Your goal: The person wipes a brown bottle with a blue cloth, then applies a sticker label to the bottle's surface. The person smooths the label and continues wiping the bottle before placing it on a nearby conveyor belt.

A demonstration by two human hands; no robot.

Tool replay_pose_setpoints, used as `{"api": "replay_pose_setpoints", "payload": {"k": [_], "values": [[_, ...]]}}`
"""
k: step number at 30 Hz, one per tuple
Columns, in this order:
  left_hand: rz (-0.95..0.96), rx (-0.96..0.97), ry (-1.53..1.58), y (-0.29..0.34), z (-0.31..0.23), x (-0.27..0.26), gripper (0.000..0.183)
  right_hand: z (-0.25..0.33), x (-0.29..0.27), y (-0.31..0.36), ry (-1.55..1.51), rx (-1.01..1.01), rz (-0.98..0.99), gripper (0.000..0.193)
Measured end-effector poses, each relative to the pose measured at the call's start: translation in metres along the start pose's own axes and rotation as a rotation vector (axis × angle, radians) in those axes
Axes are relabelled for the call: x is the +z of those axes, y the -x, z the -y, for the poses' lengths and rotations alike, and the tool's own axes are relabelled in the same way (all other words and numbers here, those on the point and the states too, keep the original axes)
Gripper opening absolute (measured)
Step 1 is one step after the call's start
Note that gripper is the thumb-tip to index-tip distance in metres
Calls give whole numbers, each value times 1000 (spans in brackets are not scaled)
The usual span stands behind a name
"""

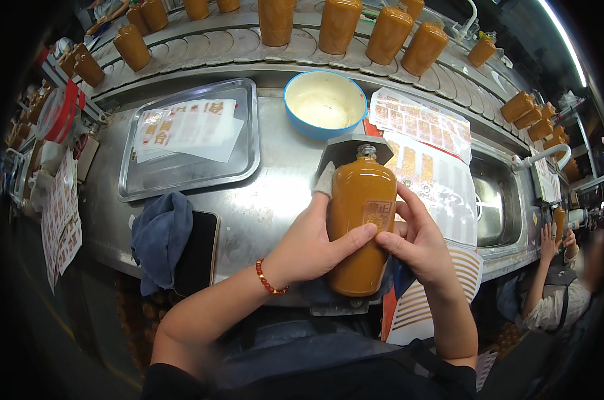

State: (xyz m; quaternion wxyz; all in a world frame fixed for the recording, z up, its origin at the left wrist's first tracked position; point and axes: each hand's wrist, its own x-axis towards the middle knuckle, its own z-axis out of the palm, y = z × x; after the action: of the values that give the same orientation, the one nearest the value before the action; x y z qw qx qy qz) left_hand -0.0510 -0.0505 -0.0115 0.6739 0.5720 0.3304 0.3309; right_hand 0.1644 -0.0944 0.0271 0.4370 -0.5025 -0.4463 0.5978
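An ochre ceramic bottle (356, 200) lies on its back on a small metal stand (345, 148) at the front of a steel bench (262, 200). My left hand (312, 243) cups its left side, thumb laid across the front. My right hand (415, 243) holds the right side, its thumb and fingers pressing a small square label (378, 215) on the bottle's face. A white cloth pad (324, 180) sits by the bottle's shoulder.
A blue bowl of pale paste (324, 103) stands behind the bottle. A steel tray with label sheets (185, 137) is left, more label sheets (418, 120) right. A blue rag (160, 237) lies over a dark phone (198, 253). Several bottles (338, 25) ride a curved conveyor. Another person (555, 287) works at right.
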Motion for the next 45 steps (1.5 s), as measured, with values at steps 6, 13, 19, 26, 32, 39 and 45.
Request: {"api": "replay_pose_setpoints", "payload": {"k": [6,13,19,26,32,39,45], "values": [[-26,-38,21,-4,-6,8,93,1,-7,-1,-22,-4,16,90],[-42,19,15,-9,-5,15,93,0,-17,-1,-41,15,25,91],[-108,76,5,-8,0,14,85,-4,-17,-1,-47,11,38,90],[30,-317,285,2,-9,-27,61,-9,-6,1,-142,79,77,82],[46,-271,470,13,5,-38,53,-18,5,2,-65,118,68,79],[-80,-30,247,6,7,-3,72,5,-15,-8,47,-54,-80,56],[18,278,-504,-9,4,47,141,49,-83,-22,215,-214,-83,24]]}}
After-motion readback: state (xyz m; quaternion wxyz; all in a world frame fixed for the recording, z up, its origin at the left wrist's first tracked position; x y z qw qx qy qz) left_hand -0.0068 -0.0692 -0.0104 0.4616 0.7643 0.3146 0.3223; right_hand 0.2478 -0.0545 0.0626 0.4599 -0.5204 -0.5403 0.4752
